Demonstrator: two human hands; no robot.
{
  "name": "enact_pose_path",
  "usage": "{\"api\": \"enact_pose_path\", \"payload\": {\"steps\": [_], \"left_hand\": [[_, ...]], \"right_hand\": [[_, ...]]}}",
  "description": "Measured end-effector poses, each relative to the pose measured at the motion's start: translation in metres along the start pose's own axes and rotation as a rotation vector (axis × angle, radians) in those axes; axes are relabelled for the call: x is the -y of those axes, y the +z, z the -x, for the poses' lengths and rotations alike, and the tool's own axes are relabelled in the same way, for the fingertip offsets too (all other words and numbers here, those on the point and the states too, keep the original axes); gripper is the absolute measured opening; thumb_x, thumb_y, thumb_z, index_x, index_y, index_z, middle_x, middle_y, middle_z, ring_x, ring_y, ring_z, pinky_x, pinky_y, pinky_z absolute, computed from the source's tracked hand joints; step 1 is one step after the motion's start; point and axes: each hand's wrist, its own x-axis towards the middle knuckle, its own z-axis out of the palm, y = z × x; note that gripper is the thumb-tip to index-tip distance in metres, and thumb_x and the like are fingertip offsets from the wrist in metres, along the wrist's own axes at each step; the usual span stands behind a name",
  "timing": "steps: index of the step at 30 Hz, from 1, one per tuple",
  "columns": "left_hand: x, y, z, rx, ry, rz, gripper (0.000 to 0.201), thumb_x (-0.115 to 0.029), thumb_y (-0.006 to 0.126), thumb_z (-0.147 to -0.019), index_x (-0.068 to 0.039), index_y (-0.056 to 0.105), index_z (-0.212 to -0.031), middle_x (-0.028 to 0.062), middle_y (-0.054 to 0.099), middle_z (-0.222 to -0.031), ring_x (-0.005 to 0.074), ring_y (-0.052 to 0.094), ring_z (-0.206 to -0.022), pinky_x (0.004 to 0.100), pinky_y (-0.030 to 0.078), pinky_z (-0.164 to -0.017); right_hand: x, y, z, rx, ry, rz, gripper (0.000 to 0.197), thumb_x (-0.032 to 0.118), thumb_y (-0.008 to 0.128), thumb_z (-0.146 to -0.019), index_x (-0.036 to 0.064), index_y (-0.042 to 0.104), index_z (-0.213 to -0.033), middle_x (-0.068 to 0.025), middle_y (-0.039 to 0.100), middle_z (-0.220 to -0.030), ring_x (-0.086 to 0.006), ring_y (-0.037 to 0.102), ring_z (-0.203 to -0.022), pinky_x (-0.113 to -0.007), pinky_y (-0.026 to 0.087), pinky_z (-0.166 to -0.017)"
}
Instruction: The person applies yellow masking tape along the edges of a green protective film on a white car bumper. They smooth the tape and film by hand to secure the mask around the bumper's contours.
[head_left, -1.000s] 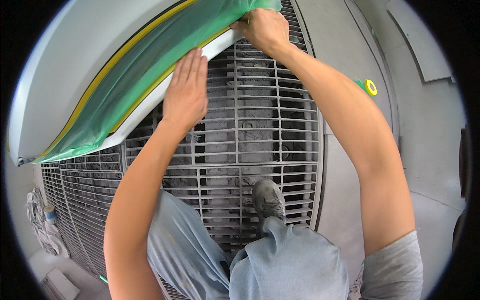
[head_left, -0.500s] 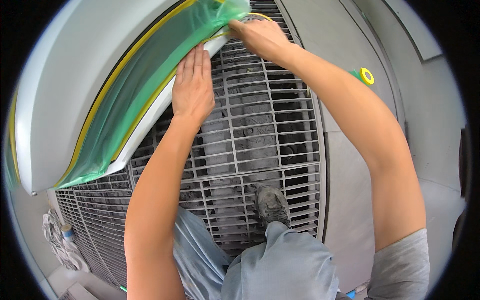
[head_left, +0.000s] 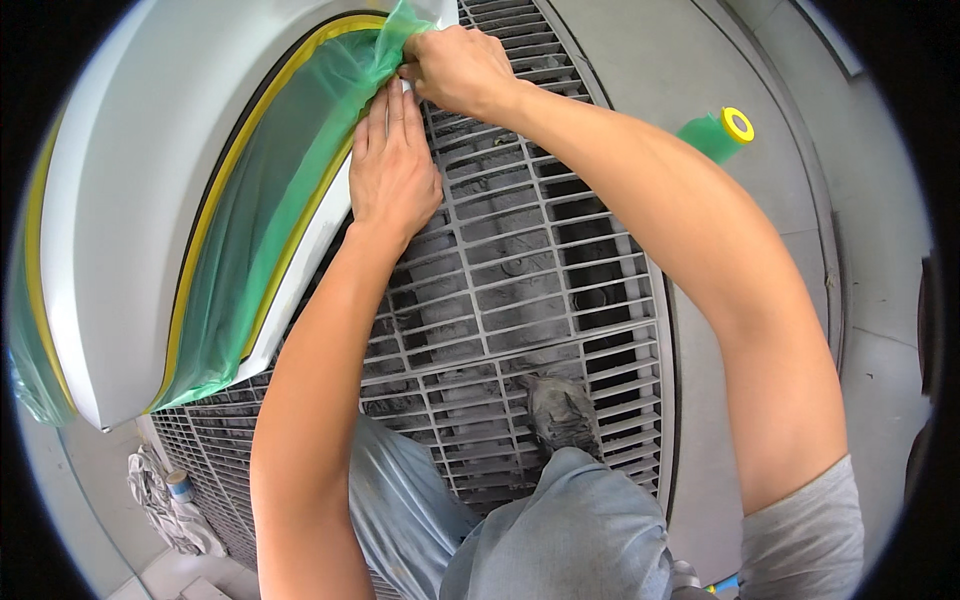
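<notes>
A white, curved vehicle body panel (head_left: 110, 200) stands at the upper left. Thin green masking film (head_left: 300, 140) covers its opening, bordered by yellow masking tape (head_left: 205, 220). My left hand (head_left: 395, 185) lies flat, fingers stretched together, against the panel's lower edge beside the tape. Just past those fingertips, my right hand (head_left: 458, 70) is closed at the upper corner, where the film bunches against it. Its fingertips are partly hidden; a moment ago a strip of the yellow tape ran into them.
Below me is a metal floor grating (head_left: 510, 260), with my shoe (head_left: 562, 412) on it. A green roll with a yellow end (head_left: 715, 135) lies on the grey floor at right. Crumpled pale sheeting (head_left: 165, 500) and a small blue-banded roll (head_left: 180, 487) lie at the lower left.
My right hand has come left and slightly down, close to my left fingertips. The stretched tape strip no longer shows. My left hand stays on the edge; the whole view has shifted slightly.
</notes>
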Motion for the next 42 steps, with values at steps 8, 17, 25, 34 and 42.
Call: {"api": "enact_pose_path", "payload": {"steps": [8, 17, 25, 34, 42], "left_hand": [[-0.007, -0.009, -0.007, 0.055, -0.043, 0.043, 0.088, -0.024, 0.076, -0.081, 0.009, 0.036, -0.153, 0.0221, 0.031, -0.167, 0.0344, 0.034, -0.152, 0.0466, 0.03, -0.123], [-0.001, -0.043, -0.026, 0.073, 0.117, 0.079, 0.059, -0.016, 0.075, -0.083, 0.002, 0.056, -0.135, 0.0188, 0.058, -0.142, 0.0363, 0.054, -0.13, 0.0471, 0.043, -0.106], [0.049, -0.15, -0.113, 0.094, 0.562, -0.197, 0.027, -0.002, 0.066, -0.078, -0.006, 0.069, -0.105, 0.006, 0.067, -0.096, 0.0256, 0.062, -0.094, 0.0384, 0.047, -0.083], [0.026, -0.113, -0.195, 0.592, 0.706, -0.364, 0.034, -0.007, 0.074, -0.081, -0.006, 0.073, -0.114, 0.009, 0.068, -0.094, 0.029, 0.062, -0.098, 0.0393, 0.047, -0.09], [0.016, -0.092, -0.232, 0.832, 0.655, -0.276, 0.012, -0.008, 0.074, -0.079, -0.002, 0.075, -0.089, 0.0157, 0.071, -0.09, 0.0346, 0.066, -0.092, 0.0412, 0.05, -0.092]], "right_hand": [[-0.001, 0.029, 0.016, -0.481, 0.356, -0.309, 0.028, 0.022, 0.055, -0.093, -0.0004, 0.071, -0.093, -0.0232, 0.073, -0.09, -0.0445, 0.071, -0.086, -0.051, 0.056, -0.08], [0.032, 0.052, 0.054, -0.503, 0.638, -0.943, 0.049, 0.024, 0.066, -0.095, 0.0004, 0.061, -0.137, -0.0227, 0.071, -0.101, -0.0361, 0.066, -0.088, -0.046, 0.052, -0.085], [0.042, 0.05, 0.01, -0.431, 0.705, -1.346, 0.044, 0.014, 0.07, -0.085, -0.0076, 0.065, -0.123, -0.0213, 0.075, -0.093, -0.0359, 0.074, -0.091, -0.042, 0.056, -0.087], [0.039, 0.049, -0.001, -0.626, 0.763, -1.633, 0.011, -0.002, 0.066, -0.087, -0.0052, 0.073, -0.094, -0.013, 0.072, -0.082, -0.0187, 0.068, -0.076, -0.034, 0.052, -0.069], [0.044, 0.053, 0.012, -0.858, 0.895, -1.492, 0.026, -0.004, 0.072, -0.087, -0.0034, 0.062, -0.111, -0.0104, 0.067, -0.094, -0.0146, 0.062, -0.073, -0.031, 0.053, -0.066]]}}
